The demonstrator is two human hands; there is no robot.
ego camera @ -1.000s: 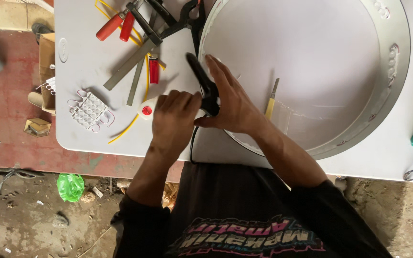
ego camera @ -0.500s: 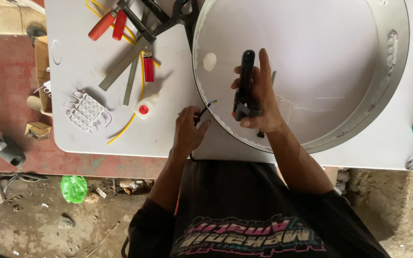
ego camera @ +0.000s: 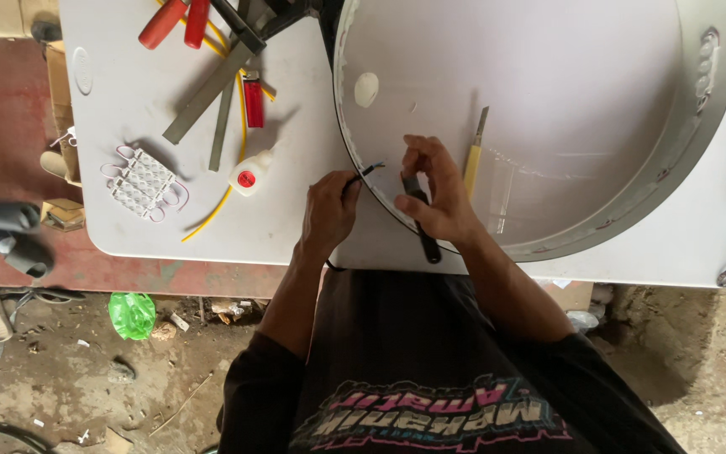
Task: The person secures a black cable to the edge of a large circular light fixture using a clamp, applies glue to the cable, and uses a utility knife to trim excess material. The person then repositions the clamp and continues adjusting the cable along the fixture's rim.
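Head view, straight down onto a white table. Left hand pinched shut on a thin black wire, stripped tip poking out past the fingertips and crossing the rim of a big round metal ring frame. Right hand curled closed around a slim black tool, thumb and fingers wrapped at its upper end, lower end jutting out below the palm over the table edge. Both hands close together at the ring's near-left rim, wire tip just beside the right fingertips. Inside the ring, a white panel with a yellow-handled utility knife lying just right of the right hand, and a small pale blob near the upper-left rim. Further left on the table: small white glue bottle with a red cap, red lighter, grey metal strips, cluster of white LED modules, yellow cable, red-handled tools at the top. Green bag on the dirt floor below.
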